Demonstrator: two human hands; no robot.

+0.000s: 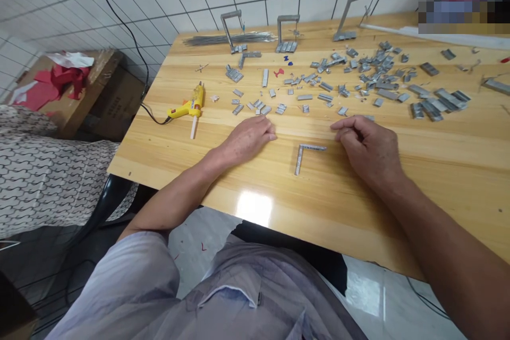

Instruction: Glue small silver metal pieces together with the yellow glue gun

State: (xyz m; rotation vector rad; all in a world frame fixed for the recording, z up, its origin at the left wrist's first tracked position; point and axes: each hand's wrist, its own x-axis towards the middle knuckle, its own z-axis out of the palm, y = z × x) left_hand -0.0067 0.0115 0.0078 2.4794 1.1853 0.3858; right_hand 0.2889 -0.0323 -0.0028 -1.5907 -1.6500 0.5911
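My left hand (249,138) rests palm down on the wooden table (438,170), fingers together and loosely curled, holding nothing that I can see. My right hand (368,146) lies on the table with its fingers bent and tips together, just right of an L-shaped piece (305,155) made of two grey staple strips. That piece lies flat between both hands, apart from the left hand and a finger's width from the right. Several short staple strips (261,107) lie just beyond my left hand.
A yellow glue gun (189,108) with its glue stick and black cord lies at the left. Many loose staple strips (378,71) cover the far right half. Three upright staple frames (287,32) and a bundle of wires (227,39) stand at the back. Cardboard boxes sit on the floor left.
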